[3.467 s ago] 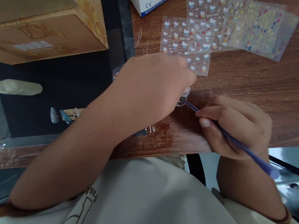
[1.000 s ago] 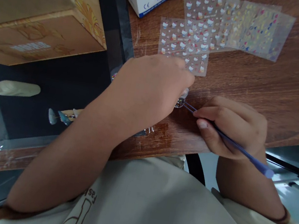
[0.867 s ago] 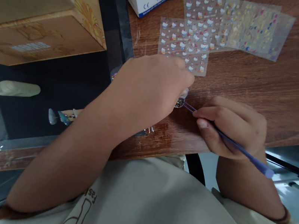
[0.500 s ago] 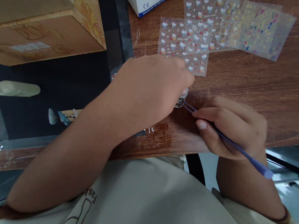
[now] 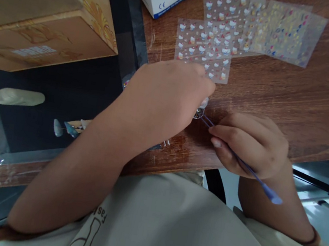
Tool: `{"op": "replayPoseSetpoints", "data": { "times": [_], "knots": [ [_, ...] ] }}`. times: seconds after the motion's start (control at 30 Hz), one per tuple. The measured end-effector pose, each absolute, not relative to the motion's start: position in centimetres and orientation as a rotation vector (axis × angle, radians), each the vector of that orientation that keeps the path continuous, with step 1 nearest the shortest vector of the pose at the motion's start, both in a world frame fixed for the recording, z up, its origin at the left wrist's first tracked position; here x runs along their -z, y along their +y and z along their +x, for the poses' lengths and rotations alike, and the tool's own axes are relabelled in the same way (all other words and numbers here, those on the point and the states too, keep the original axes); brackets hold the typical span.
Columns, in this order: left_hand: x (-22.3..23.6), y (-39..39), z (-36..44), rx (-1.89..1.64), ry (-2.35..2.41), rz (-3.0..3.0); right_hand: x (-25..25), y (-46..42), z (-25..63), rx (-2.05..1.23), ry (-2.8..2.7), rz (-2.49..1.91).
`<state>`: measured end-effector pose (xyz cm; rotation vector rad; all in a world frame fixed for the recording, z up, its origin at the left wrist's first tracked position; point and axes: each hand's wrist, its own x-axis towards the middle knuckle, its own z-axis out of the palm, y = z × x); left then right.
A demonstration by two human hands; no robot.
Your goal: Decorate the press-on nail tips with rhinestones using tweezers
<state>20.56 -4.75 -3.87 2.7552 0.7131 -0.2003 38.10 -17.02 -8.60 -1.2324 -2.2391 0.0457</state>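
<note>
Wooden table point(image 5: 314, 105) under the hands; patterned clear sheets point(image 5: 218, 40) lie flat on it, mostly beyond them. Left hand point(image 5: 169, 94) arches knuckles-up, fingers mostly hidden; we cannot tell whether its grip is apart or clamped. Right hand point(image 5: 250, 143) has its grip pinched on purple tweezers point(image 5: 252, 172). We read their long axis as slanting from beside the right wrist up and leftward, 2 slim prongs parted, aimed at a small clear container point(image 5: 197, 117) of tiny dark bits point(image 5: 198, 113). Container lies left of the right grip and slightly beyond, partly covered by the left hand, the nearer of the 2. Whether the tips are inside its rim, we cannot tell.
</note>
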Motion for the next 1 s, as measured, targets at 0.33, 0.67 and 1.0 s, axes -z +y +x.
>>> {"op": "replayPoseSetpoints", "data": {
  "times": [0.33,0.67,1.0],
  "knots": [
    [4.08,-4.87,20.53,0.175,0.739,2.773,8.85,-16.96,38.13,-0.070,-2.276,-1.196],
    [4.35,-4.77,20.71,0.178,0.754,2.764,8.66,-16.88,38.21,-0.084,-2.274,-1.171],
    [4.19,-4.76,20.80,0.224,0.755,2.746,8.88,-16.91,38.22,-0.068,-2.279,-1.168]
  ]
}}
